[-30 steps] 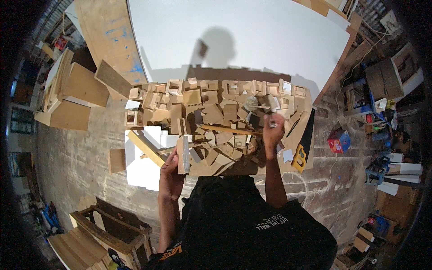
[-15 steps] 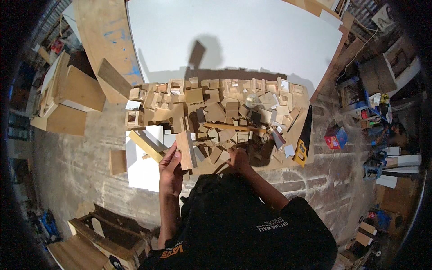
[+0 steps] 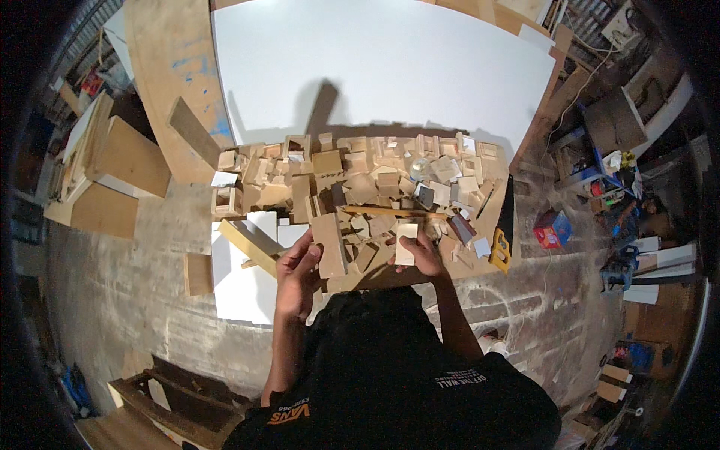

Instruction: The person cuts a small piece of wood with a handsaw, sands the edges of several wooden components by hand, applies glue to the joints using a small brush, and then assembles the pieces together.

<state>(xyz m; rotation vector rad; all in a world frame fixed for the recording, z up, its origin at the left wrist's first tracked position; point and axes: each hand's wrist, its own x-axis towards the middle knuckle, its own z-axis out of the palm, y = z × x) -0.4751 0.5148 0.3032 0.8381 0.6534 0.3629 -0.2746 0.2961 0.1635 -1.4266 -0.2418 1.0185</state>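
My left hand [image 3: 298, 276] grips a flat, long wooden block [image 3: 328, 244] by its left edge, holding it upright in front of me. In my right hand [image 3: 424, 255] is a smaller pale wooden piece [image 3: 406, 244], pinched with the thumb across its face. Both pieces are raised over the near side of a board covered with small wood offcuts [image 3: 362, 190]. Just beyond my hands a long wooden strip [image 3: 390, 213] lies across the pile. A clear round glass-like object [image 3: 421, 169] sits among the offcuts.
A handsaw with a yellow handle [image 3: 500, 250] lies at the board's right edge. Beyond the pile stretches a large white panel [image 3: 405, 67]. White sheets [image 3: 244, 289] and a yellowish strip [image 3: 247, 246] are at the left. A red and blue box [image 3: 553, 229] stands on the floor.
My right hand has come up from the pile with the small pale piece. The block in my left hand has shifted right and turned its broad face more toward me.
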